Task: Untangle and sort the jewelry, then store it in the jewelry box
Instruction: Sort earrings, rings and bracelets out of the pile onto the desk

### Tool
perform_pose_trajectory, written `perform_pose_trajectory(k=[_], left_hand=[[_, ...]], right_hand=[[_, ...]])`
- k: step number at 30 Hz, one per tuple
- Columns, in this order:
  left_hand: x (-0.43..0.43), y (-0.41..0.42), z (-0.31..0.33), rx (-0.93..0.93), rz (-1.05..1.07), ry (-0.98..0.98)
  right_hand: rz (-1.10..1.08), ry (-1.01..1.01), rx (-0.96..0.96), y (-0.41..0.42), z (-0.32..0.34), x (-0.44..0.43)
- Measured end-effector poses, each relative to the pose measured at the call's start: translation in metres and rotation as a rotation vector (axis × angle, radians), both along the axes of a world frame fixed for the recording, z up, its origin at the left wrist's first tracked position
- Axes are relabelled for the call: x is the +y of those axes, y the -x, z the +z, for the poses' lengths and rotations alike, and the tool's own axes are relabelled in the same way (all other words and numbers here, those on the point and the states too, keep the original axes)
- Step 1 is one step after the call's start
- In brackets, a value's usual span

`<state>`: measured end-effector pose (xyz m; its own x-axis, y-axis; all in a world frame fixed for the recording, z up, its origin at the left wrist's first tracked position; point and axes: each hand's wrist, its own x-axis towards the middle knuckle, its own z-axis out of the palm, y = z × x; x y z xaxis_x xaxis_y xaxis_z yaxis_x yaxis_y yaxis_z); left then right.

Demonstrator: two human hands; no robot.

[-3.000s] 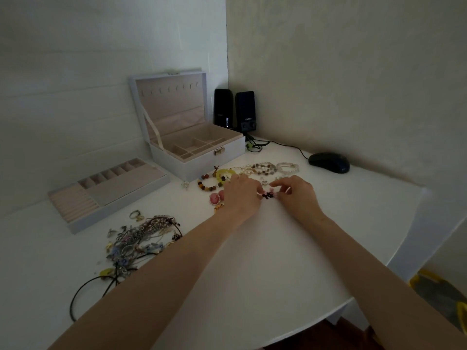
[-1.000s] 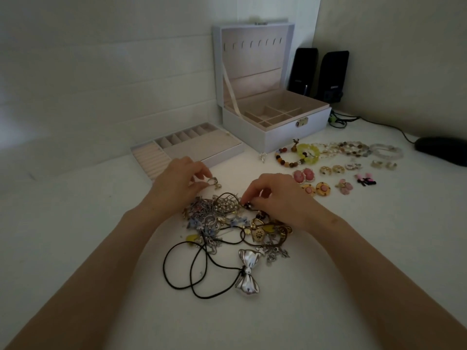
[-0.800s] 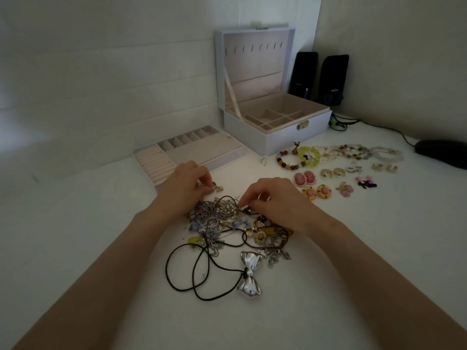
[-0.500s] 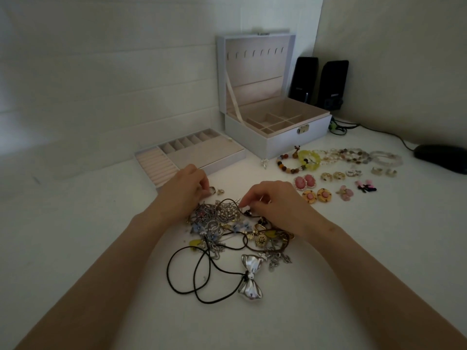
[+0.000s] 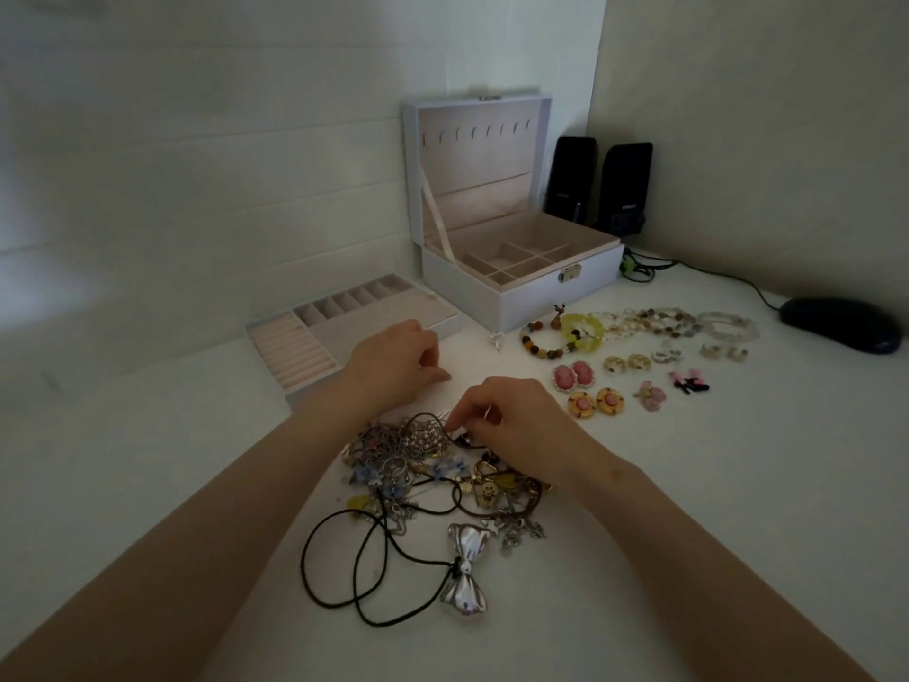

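1. Tangle at dial centre on the table, just below both hands. Cord and bow trailing out at 6 o'clock.
2. Right hand at 1 o'clock, pinching into the tangle's upper edge. Exact piece gripped too small to tell.
3. Left hand at 11 o'clock, curled, just beyond the tangle. Whether grasping anything: cannot tell.
4. Sorted bracelets and earrings laid out at 2 o'clock, well apart from the tangle. Box open at 12 o'clock, tray lying at 10 o'clock.
5. Step in hand, by judgement: freeing one piece. Pin the heap flat with the left while lifting with the right. Draw slowly along the strand, never straight up against a knot.
6. Begin with loose outer pieces. Leave the cord till last, as likely looped through much of the heap.
7. Risk: thin chains tightening, or small pieces flicked off the table, if tugged. Stop at any resistance, trace the snag, loosen it.
8. Lay each freed piece beside its kind at 2 o'clock before boxing.
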<state>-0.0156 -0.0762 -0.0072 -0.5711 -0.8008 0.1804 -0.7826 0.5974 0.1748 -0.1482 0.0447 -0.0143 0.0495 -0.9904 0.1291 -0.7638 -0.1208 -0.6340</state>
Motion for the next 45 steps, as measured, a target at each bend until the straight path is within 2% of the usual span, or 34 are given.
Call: perform_pose_trajectory(k=[5,9,12,14,19,26,31,36,42,45], left_hand=[[-0.001,0.027,-0.002,0.030,-0.120,-0.059],[0.001,0.034,-0.006,0.127,-0.224,-0.086],[0.001,0.042,-0.008,0.131,-0.207,-0.054],[0.001,0.049,-0.009,0.128,-0.186,-0.027],[0.000,0.064,-0.009,0.153,-0.158,-0.021],[-0.004,0.062,-0.011,0.167,-0.153,-0.010],[0.001,0.037,0.008,0.280,-0.140,0.007],[0.027,-0.011,0.017,0.079,-0.084,-0.174],[0.042,-0.048,0.009,0.259,0.010,-0.324],[0.042,-0.058,0.010,0.224,0.007,-0.390]], right_hand=[[0.006,0.018,-0.009,0.001,0.002,0.001],[-0.182,0.122,-0.059,0.007,0.002,-0.003],[-0.272,0.193,-0.037,0.015,0.003,-0.004],[-0.299,0.167,-0.002,0.019,0.004,-0.004],[-0.200,0.020,0.101,0.013,0.004,0.001],[-0.120,0.014,0.174,0.002,0.004,0.005],[-0.143,0.021,0.154,0.006,0.003,0.002],[-0.130,0.005,0.168,0.006,0.005,0.003],[-0.142,-0.018,0.103,0.008,0.004,0.002],[-0.141,-0.026,0.099,0.009,0.002,0.001]])
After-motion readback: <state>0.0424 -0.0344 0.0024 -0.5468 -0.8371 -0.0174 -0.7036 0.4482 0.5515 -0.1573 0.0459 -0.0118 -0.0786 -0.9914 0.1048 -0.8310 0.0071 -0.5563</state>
